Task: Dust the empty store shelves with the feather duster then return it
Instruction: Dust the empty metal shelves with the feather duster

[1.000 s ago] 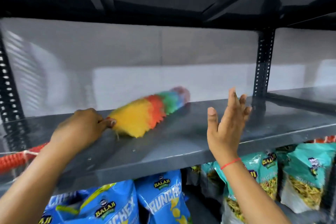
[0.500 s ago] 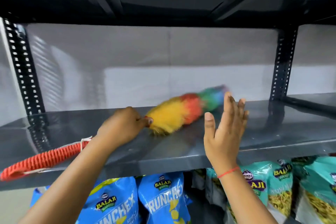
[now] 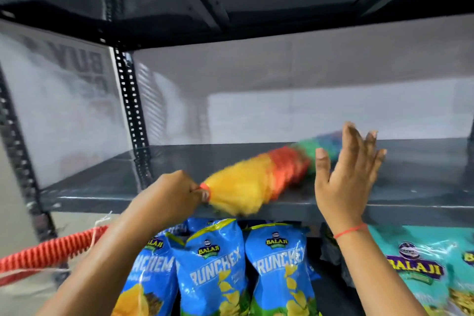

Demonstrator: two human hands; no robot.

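- Mostly, the scene is a grey metal shelf [image 3: 256, 161] with a pale back panel [image 3: 307, 100] and a dark shelf above it; its top is bare but for the duster.
- At far left a black post [image 3: 132, 102] with punched holes stands at the corner of the shelf, and a second post [image 3: 15, 151] stands nearer. Behind them a side panel shows mirrored writing, too faint to read.
- Low at the left an orange ribbed handle [image 3: 48, 251] with a white string sticks out past the shelf edge.
- The left hand [image 3: 171, 195] is clenched around the neck of the duster [image 3: 256, 179], right at the front edge.
- The duster lies slanted on the shelf, its yellow end over the front edge, red, green and blue further in; it is blurred.
- The right hand [image 3: 346, 177] is spread flat, fingers apart, holding nothing, in front of the duster tip. A red thread [image 3: 350, 231] is on its wrist.
- To the right of this hand the shelf top is free.
- Below, blue bags [image 3: 213, 264] read "BALAJI" and "CRUNCHEX"; teal bags [image 3: 420, 264] at right read "BALAJI".
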